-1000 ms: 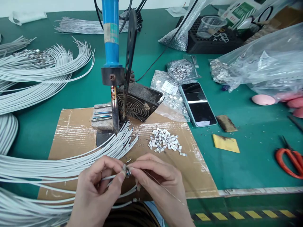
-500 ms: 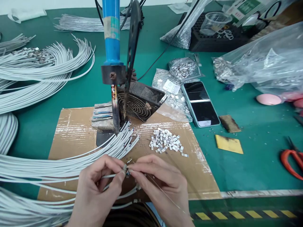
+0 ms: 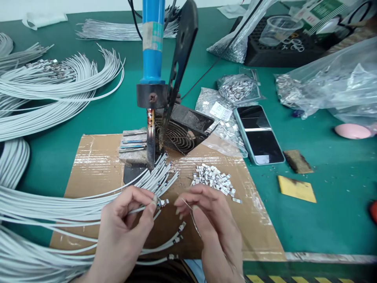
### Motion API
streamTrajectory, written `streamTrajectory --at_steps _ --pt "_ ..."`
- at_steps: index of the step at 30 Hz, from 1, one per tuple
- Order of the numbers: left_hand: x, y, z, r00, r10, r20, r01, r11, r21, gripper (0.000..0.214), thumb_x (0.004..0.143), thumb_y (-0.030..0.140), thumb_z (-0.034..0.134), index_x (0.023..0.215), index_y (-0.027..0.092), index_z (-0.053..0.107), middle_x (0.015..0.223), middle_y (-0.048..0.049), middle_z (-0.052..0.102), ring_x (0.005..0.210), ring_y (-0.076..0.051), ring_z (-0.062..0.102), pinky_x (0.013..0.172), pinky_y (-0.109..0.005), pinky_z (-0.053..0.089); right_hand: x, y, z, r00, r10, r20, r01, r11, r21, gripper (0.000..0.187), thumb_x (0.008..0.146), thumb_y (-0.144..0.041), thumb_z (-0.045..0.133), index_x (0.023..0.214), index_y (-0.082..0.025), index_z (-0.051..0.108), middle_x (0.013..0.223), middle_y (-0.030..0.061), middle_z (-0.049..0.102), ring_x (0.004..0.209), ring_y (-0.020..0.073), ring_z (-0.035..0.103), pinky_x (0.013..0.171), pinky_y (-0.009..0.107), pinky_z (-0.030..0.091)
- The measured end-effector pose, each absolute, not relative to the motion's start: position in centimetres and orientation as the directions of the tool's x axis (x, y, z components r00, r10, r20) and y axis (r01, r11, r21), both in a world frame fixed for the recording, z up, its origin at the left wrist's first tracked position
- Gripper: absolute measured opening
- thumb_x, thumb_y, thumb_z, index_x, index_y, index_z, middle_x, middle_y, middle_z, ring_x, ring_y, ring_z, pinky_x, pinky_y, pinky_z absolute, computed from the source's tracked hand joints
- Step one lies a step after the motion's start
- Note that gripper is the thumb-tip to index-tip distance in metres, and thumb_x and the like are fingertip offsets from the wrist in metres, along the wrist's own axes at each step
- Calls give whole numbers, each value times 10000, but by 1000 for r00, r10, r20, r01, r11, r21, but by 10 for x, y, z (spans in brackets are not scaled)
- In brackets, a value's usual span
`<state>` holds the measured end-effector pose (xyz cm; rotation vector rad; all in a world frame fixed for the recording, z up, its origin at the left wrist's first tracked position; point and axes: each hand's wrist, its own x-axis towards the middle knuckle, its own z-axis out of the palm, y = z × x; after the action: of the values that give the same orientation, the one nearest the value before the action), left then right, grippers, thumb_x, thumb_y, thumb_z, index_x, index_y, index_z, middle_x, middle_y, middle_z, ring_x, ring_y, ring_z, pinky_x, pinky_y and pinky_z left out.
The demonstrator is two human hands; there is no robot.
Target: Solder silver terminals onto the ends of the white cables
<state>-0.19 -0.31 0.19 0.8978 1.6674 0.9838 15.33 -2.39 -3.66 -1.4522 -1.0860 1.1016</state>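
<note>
My left hand (image 3: 123, 228) pinches the end of a white cable (image 3: 138, 210) whose tip carries a small metal connector (image 3: 163, 203). My right hand (image 3: 210, 220) is just to the right of it, fingers curled, thumb and forefinger pinched on a thin solder wire (image 3: 191, 214) that runs back past the palm. The two hands are a short gap apart above the cardboard sheet (image 3: 97, 165). Beyond them a bundle of white cables (image 3: 88, 202) fans toward a blue-handled soldering iron (image 3: 151, 78) fixed upright. A pile of small metal connector shells (image 3: 213, 180) lies right of the cable ends.
A small black fan (image 3: 179, 131) sits behind the iron. A phone (image 3: 259, 133), bags of metal parts (image 3: 238, 88), a yellow sponge (image 3: 296, 188) and a brown pad (image 3: 298, 161) lie to the right. More white cable bundles (image 3: 53, 90) cover the green table's left side.
My right hand has pulled away to the right from the cable tip, leaving the connector on the cable in my left hand. The view has shifted slightly, so everything sits further right.
</note>
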Motion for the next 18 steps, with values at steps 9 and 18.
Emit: streamTrajectory --at_steps 9,18 --pt "-3 8 1 -283 907 -311 111 353 929 152 801 210 761 672 213 681 840 6 732 656 -96 605 546 -171 401 146 -8 -22 133 991 -26 59 -34 -998 240 1026 -250 609 788 -236 582 984 27 670 925 163 643 734 212 517" --pt "-12 15 -5 -241 949 -201 134 238 962 168 888 175 719 723 207 708 849 -10 759 717 -120 693 622 -162 493 135 -1 -20 156 985 -74 42 -82 -996 212 977 -221 665 772 -251 620 1100 59 816 1056 221 777 785 260 608"
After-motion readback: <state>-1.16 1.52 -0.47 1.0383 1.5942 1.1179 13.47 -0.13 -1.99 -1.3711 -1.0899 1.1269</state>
